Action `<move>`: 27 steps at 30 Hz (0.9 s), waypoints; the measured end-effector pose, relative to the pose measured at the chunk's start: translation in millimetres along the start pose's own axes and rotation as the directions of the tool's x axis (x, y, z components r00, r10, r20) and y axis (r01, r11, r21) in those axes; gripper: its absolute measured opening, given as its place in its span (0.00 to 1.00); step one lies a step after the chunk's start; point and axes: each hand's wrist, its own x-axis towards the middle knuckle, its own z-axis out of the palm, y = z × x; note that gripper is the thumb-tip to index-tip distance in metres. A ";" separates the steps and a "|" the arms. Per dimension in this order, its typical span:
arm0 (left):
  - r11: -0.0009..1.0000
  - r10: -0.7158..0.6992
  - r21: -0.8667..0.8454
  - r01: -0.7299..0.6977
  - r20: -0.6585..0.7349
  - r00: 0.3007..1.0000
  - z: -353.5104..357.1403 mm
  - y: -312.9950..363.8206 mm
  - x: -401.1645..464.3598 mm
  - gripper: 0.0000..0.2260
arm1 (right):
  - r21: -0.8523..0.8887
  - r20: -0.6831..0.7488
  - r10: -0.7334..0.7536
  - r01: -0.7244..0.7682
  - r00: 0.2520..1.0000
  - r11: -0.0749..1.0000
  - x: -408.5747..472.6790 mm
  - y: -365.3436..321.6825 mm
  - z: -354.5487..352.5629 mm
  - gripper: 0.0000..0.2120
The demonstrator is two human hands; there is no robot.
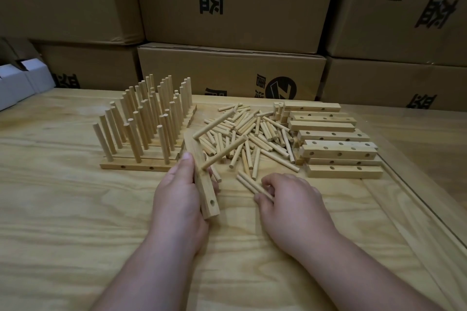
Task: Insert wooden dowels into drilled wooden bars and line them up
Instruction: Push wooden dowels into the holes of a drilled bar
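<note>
- A long pale wooden bar with drilled holes (202, 179), two sticks already in it, is gripped by the left hand (180, 199).
- A short round pale wooden dowel (254, 184) on the table is pinched by the right hand (288, 199).
- Next, its end must be pushed into the empty hole.

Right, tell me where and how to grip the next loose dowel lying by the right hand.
Pinch the dowel near its middle, coming from above with the right hand. It lies flat on the table, slanted, slightly apart from the pile, so thumb and forefinger can probably straddle its sides.
</note>
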 end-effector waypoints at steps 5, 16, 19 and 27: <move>0.996 0.003 -0.086 -0.004 -0.021 1.000 0.9 0.2 -0.7 0.10 | 0.001 -0.020 -0.019 0.019 1.000 1.000 -2.0 2.1 3.3 0.10; 0.984 -0.077 -0.162 0.080 0.022 0.997 0.2 3.7 -2.6 0.12 | 0.522 -0.171 -0.150 0.219 0.974 0.825 -5.9 -1.1 -0.3 0.04; 0.973 -0.074 -0.216 0.078 0.022 0.997 2.4 5.9 -3.6 0.08 | 0.605 -0.166 -0.190 0.252 0.968 0.755 -9.0 -1.2 -1.4 0.03; 0.961 -0.109 -0.244 0.126 0.085 0.990 5.3 6.5 -5.2 0.14 | 0.687 -0.016 -0.236 0.182 0.972 0.703 -10.7 0.1 -0.5 0.04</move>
